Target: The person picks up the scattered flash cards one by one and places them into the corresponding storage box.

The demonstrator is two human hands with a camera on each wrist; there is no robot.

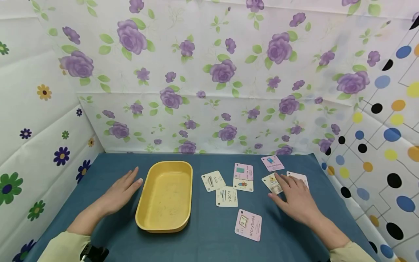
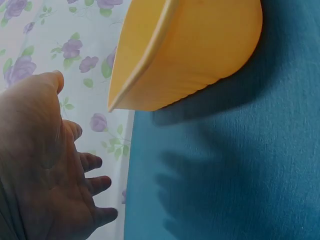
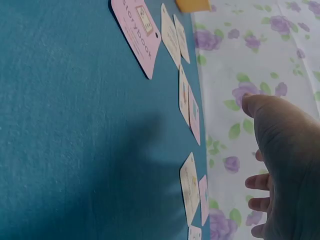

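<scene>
Item, near edge: your storybook card (image 1: 248,225), pink, flat on the desk (image 1: 209,236).
Item: your yellow tray (image 1: 163,200), bare inside, beside your left hand.
Item: your right hand (image 1: 296,200), fingers spread, nothing held.
Item: your left hand (image 1: 118,191), fingers extended loosely, nothing held.
Item, mid-desk: your yacht card (image 1: 226,197), tilted cream card (image 1: 213,181), and cream picture card (image 1: 243,185) adjoining a pink card (image 1: 243,171).
Item, by your right fingers: partly covered card (image 1: 271,183) and pale card (image 1: 299,177).
Item, far: Chinese book card (image 1: 273,163); beyond, floral cloth (image 1: 222,72).
Standing, as judged: all eight cards remain on the desk; your tray has none. Start or pause, you cannot tell.
Views: left wrist adds your palm and the tray's outer wall; right wrist shows your fingers apparently raised off the cards, which the head view leaves unclear.
</scene>
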